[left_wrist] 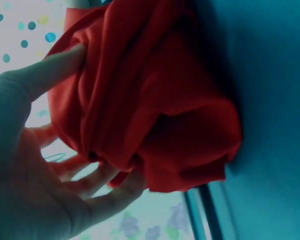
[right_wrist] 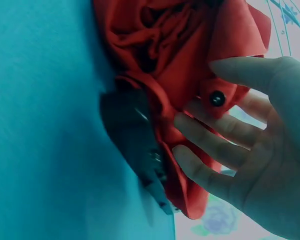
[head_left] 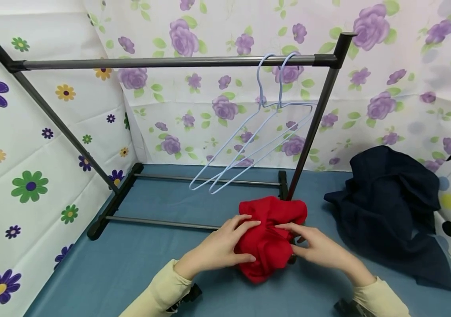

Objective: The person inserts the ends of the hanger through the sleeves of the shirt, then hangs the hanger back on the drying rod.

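While both hands rest on it, the red garment (head_left: 269, 246) lies bunched on the table (head_left: 122, 273), forward of the back edge, beside the right-hand foot of the rack (head_left: 150, 64). The left hand (head_left: 216, 246) touches it with thumb and fingers spread wide apart; the right hand (head_left: 317, 247) touches its other side, fingers loosely extended, thumb parted. Two hangers (head_left: 226, 146) hang above; dark clothing (head_left: 392, 211) lies near the table's right edge.

Head view faces down; 2 wrist views (close, sideways) share the red cloth (left_wrist: 140, 90).
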`<action>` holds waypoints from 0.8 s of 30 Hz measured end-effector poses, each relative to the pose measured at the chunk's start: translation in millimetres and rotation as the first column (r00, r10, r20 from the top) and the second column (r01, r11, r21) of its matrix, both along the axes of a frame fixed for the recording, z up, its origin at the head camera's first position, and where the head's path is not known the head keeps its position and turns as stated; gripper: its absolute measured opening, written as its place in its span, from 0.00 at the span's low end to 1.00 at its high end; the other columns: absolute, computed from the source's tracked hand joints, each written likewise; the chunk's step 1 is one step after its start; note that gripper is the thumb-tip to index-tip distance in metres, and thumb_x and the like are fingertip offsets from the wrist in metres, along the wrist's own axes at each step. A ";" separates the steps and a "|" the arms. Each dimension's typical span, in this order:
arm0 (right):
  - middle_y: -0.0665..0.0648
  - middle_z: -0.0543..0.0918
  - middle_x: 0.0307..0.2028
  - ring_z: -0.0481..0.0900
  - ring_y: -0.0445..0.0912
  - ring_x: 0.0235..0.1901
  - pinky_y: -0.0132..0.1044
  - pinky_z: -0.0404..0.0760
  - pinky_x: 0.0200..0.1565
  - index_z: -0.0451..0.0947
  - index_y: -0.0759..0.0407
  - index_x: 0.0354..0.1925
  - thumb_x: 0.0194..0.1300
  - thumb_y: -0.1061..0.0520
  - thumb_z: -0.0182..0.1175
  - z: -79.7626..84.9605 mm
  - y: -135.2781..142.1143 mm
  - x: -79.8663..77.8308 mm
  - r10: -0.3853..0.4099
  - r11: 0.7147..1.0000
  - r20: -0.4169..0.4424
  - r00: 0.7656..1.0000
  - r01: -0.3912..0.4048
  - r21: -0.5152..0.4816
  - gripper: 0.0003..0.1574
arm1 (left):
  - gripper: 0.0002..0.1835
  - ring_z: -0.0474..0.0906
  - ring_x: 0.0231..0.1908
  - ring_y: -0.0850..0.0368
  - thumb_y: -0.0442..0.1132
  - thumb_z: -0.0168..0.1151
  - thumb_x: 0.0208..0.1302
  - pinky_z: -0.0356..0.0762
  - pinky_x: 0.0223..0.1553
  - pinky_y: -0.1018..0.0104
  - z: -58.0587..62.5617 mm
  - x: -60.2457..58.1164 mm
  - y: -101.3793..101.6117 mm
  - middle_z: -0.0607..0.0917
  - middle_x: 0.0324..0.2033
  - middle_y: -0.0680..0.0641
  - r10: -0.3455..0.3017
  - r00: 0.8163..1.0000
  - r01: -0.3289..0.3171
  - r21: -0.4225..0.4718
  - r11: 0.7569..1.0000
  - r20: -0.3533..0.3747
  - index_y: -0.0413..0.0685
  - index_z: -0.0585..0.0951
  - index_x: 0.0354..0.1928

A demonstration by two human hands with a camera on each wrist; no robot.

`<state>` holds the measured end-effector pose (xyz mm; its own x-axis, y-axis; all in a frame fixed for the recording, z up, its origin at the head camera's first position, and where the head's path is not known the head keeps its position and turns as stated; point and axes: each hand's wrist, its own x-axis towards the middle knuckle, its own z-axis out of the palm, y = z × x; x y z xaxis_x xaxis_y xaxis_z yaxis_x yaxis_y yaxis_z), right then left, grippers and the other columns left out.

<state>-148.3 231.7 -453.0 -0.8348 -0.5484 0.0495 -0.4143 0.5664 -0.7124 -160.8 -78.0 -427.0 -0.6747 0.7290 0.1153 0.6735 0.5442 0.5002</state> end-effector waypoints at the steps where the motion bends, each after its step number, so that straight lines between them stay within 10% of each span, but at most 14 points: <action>1: 0.47 0.80 0.52 0.79 0.43 0.46 0.39 0.82 0.44 0.69 0.41 0.70 0.69 0.53 0.66 -1.6 -1.4 -0.2 0.000 1.000 0.014 1.000 0.000 -0.005 0.34 | 0.42 0.63 0.68 0.52 0.59 0.70 0.62 0.76 0.59 0.54 -2.0 -0.6 0.5 0.63 0.72 0.51 0.018 1.000 -0.018 -0.001 1.000 0.005 0.63 0.63 0.75; 13: 0.49 0.80 0.45 0.78 0.40 0.38 0.35 0.81 0.34 0.71 0.50 0.68 0.71 0.54 0.63 -10.7 -9.6 -3.1 0.008 0.999 0.089 0.996 -0.005 -0.034 0.29 | 0.37 0.75 0.53 0.57 0.63 0.70 0.59 0.77 0.53 0.59 -10.6 -2.2 -1.6 0.70 0.62 0.53 0.114 0.981 -0.123 0.048 0.991 0.155 0.68 0.69 0.68; 24: 0.51 0.83 0.47 0.76 0.37 0.32 0.33 0.78 0.28 0.77 0.52 0.59 0.71 0.59 0.63 -12.1 -16.6 -2.6 -0.006 0.996 -0.079 0.997 -0.001 -0.092 0.19 | 0.31 0.75 0.49 0.58 0.44 0.72 0.58 0.77 0.48 0.64 -12.2 -3.7 -0.1 0.72 0.55 0.53 0.083 0.983 -0.109 0.154 0.982 0.166 0.65 0.71 0.63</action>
<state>-151.0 215.1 -465.1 -0.8275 -0.5366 0.1653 -0.4700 0.5010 -0.7267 -164.6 -78.1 -439.2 -0.7597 0.6405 0.1127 0.5272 0.5052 0.6832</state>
